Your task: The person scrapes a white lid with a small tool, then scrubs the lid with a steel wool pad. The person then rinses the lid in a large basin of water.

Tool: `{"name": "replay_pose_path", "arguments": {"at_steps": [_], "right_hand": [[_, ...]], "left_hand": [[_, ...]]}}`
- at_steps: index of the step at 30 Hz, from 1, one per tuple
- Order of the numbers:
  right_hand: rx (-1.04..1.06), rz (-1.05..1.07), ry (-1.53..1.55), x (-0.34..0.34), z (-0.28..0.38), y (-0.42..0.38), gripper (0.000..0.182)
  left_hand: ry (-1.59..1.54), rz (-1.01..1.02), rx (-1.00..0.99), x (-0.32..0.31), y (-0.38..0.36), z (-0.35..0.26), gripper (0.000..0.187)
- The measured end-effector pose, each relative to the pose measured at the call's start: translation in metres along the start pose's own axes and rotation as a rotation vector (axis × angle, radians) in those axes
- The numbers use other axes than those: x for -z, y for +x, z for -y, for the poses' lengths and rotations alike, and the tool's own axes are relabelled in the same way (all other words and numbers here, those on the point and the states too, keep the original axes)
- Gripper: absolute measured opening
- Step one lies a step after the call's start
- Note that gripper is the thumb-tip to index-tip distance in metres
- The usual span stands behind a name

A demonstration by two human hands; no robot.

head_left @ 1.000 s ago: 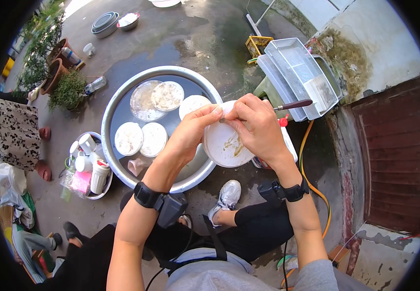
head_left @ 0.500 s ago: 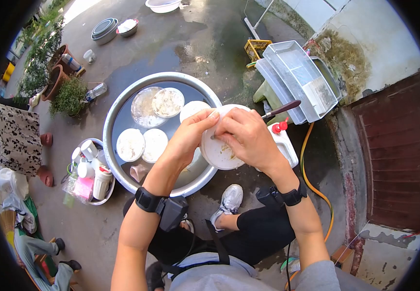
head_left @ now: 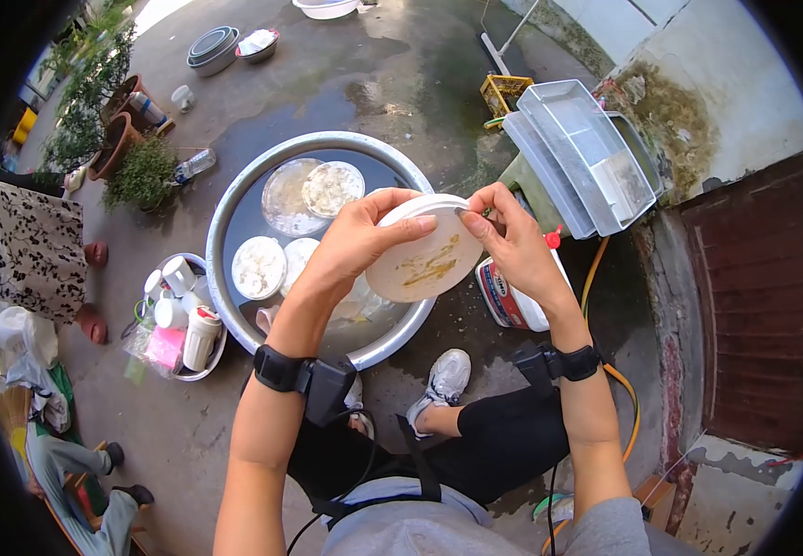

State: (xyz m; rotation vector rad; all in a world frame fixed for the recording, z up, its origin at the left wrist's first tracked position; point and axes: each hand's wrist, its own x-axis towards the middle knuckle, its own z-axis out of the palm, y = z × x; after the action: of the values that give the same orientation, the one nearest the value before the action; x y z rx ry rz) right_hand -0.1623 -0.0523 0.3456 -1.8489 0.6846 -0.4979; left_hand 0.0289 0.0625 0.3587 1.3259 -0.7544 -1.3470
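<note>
My left hand (head_left: 360, 243) holds a round white dish (head_left: 427, 262) by its left rim, tilted above the edge of a large metal basin (head_left: 219, 233). Yellowish residue streaks the inside of the dish. My right hand (head_left: 515, 243) pinches a thin tool at the dish's upper right rim. Only its small metal tip (head_left: 462, 212) shows; the handle is hidden in my hand. Several more round dishes with white residue (head_left: 330, 188) (head_left: 258, 267) lie in the water in the basin.
A white jug with a red cap (head_left: 511, 295) stands right of the basin. Stacked clear trays (head_left: 587, 153), a yellow crate (head_left: 503, 93) and a yellow hose (head_left: 620, 372) lie to the right. A small bowl of bottles (head_left: 179, 320), potted plants (head_left: 138, 171) and another person's legs (head_left: 73, 463) are at left.
The dish has tilted flatter and now faces up in my left hand. My right hand slid from across the dish to its upper right rim, and the tool's dark handle is no longer visible.
</note>
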Motion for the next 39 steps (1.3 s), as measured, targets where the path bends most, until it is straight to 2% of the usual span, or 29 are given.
{"name": "replay_pose_path", "arguments": {"at_steps": [1, 3, 4, 6, 11, 15, 16, 17, 25, 28, 30, 32, 34, 39], "right_hand": [[0.016, -0.067, 0.084, 0.003, -0.002, 0.002, 0.019], [0.043, -0.183, 0.129, 0.007, -0.005, 0.005, 0.02], [0.043, -0.185, 0.129, 0.007, -0.007, 0.005, 0.02], [0.006, -0.198, 0.104, 0.005, -0.013, 0.005, 0.021], [-0.005, -0.134, 0.156, 0.006, -0.01, 0.003, 0.021], [-0.015, -0.075, 0.269, 0.002, -0.011, 0.003, 0.02], [-0.014, -0.075, 0.269, 0.004, -0.013, 0.004, 0.02], [-0.04, -0.085, 0.357, 0.006, -0.015, 0.005, 0.019], [-0.174, -0.151, 0.719, 0.009, -0.025, 0.005, 0.016], [-0.114, -0.194, 0.549, 0.001, -0.024, 0.008, 0.016], [0.227, -0.468, -0.025, -0.003, -0.015, 0.008, 0.014], [0.224, -0.473, -0.088, -0.001, 0.012, 0.002, 0.009], [0.434, -0.416, -0.551, 0.002, 0.021, 0.0, 0.007], [0.368, -0.401, -0.431, 0.0, 0.02, -0.002, 0.009]], "left_hand": [[-0.015, 0.018, -0.082, 0.001, -0.001, -0.002, 0.037], [-0.02, 0.071, -0.082, 0.007, -0.002, -0.003, 0.035], [-0.026, 0.124, -0.082, 0.009, -0.002, -0.003, 0.034], [-0.013, 0.105, -0.06, 0.006, -0.001, -0.002, 0.03], [-0.058, -0.004, -0.176, 0.006, 0.001, 0.001, 0.026], [-0.05, -0.045, -0.238, 0.007, 0.002, -0.001, 0.029], [0.046, -0.069, -0.253, 0.007, 0.002, -0.001, 0.031], [0.142, -0.094, -0.268, 0.007, 0.002, -0.001, 0.034], [0.129, -0.061, -0.279, 0.006, 0.003, 0.0, 0.036], [0.072, -0.106, -0.228, 0.005, 0.001, -0.001, 0.033], [0.059, -0.127, -0.199, 0.003, 0.0, 0.0, 0.032], [0.054, -0.134, -0.133, 0.001, -0.002, 0.001, 0.033], [0.05, -0.126, -0.112, -0.001, -0.002, 0.002, 0.033], [0.046, -0.095, -0.045, -0.002, -0.005, 0.0, 0.031]]}}
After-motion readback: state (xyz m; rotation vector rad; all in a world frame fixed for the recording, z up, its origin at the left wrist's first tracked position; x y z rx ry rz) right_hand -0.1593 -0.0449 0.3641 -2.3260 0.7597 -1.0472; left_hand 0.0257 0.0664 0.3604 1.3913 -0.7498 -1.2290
